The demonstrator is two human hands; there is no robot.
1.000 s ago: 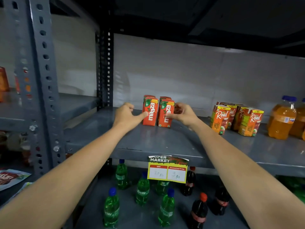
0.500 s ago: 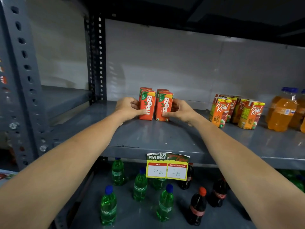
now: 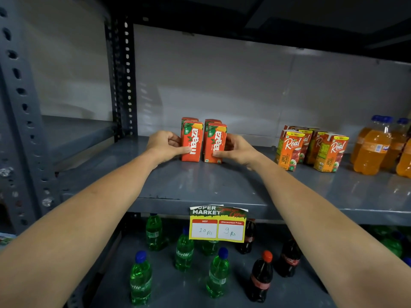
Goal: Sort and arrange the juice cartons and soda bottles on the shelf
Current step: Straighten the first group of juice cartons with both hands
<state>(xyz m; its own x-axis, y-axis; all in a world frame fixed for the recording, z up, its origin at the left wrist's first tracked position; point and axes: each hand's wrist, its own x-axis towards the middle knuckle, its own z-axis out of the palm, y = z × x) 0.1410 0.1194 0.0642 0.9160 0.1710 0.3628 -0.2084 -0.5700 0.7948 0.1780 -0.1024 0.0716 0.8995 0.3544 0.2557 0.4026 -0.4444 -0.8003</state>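
Two rows of red Maaza cartons stand upright on the grey middle shelf [image 3: 200,187]. My left hand [image 3: 165,146] grips the left front Maaza carton [image 3: 192,142], thumb on its face. My right hand [image 3: 236,150] grips the right front Maaza carton [image 3: 215,144] the same way. A second carton stands behind each front one, mostly hidden. A narrow gap separates the two rows.
Orange Real apple cartons [image 3: 311,150] cluster to the right, then orange soda bottles [image 3: 375,145] at the far right. A price tag [image 3: 218,225] hangs off the shelf edge. Below stand green Sprite bottles [image 3: 184,252] and dark cola bottles [image 3: 261,278]. A perforated steel upright [image 3: 122,74] bounds the left.
Both hands have closed in around the Maaza cartons, which now stand squarer and a little nearer the back wall. The camera has shifted closer.
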